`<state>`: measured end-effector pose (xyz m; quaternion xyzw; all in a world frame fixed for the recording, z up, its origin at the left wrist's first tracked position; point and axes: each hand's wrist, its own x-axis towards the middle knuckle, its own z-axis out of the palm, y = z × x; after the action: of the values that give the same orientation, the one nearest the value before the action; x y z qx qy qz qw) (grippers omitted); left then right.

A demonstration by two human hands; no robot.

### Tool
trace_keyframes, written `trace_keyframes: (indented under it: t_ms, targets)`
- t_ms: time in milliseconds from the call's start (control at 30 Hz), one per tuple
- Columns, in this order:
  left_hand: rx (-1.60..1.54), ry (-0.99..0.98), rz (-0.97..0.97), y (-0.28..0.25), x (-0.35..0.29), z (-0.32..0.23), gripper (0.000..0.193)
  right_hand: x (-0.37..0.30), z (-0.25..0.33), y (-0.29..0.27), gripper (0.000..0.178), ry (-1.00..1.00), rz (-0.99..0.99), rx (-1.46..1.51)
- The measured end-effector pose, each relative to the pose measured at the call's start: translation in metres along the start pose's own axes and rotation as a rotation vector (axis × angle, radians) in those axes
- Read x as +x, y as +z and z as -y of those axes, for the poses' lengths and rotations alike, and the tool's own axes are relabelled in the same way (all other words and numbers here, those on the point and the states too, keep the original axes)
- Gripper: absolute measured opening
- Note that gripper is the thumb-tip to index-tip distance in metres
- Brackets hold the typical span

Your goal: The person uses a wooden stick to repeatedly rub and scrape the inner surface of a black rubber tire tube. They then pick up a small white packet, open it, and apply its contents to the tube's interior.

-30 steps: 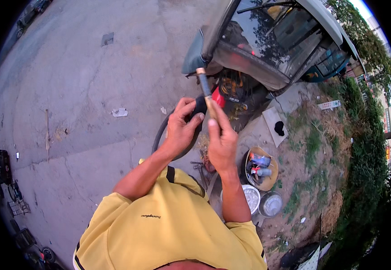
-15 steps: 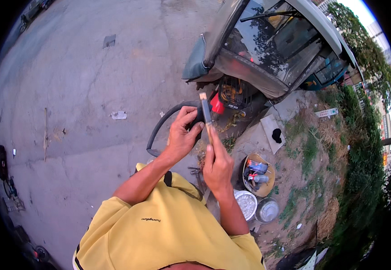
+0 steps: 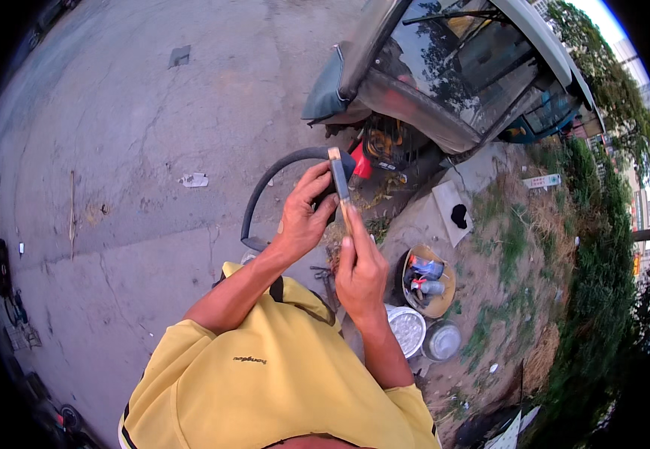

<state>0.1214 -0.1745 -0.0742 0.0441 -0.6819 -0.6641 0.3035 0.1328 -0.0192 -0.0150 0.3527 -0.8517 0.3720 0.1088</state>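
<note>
My left hand (image 3: 304, 217) is closed on a black rubber inner tube (image 3: 256, 196), which curves away in a loop to the left. Its fingers pinch the rubber near the far end of the loop. In my right hand (image 3: 361, 278) is a slim wooden stick with a dark grey middle band (image 3: 338, 177), pale wood showing at its far tip. The forefinger lies stretched along the stick. That banded part lies over or right beside the tube by my left fingertips; whether it touches the rubber I cannot tell.
Ahead right stands a covered vehicle (image 3: 445, 82) with a windscreen. A red object (image 3: 362, 163) lies under its front. To my right are a round basin (image 3: 439, 299) with bottles and tools, a white bucket (image 3: 406, 331), a metal pot (image 3: 442, 341) and a pale board (image 3: 451, 213).
The stick has shifted slightly left and up, along with my right hand. The tube's loop sits a little higher and rounder; both hands keep their hold.
</note>
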Motion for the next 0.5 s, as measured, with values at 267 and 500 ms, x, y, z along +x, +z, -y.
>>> trace_keyframes:
  t_ms: [267,500]
  targets:
    - [0.013,-0.001,-0.008,-0.002,0.002,0.006,0.037,0.006,-0.004,0.000,0.056,-0.017,0.018,-0.064]
    - [0.011,0.012,0.018,-0.003,0.002,-0.002,0.038,0.042,-0.006,0.004,0.053,-0.041,-0.050,-0.007]
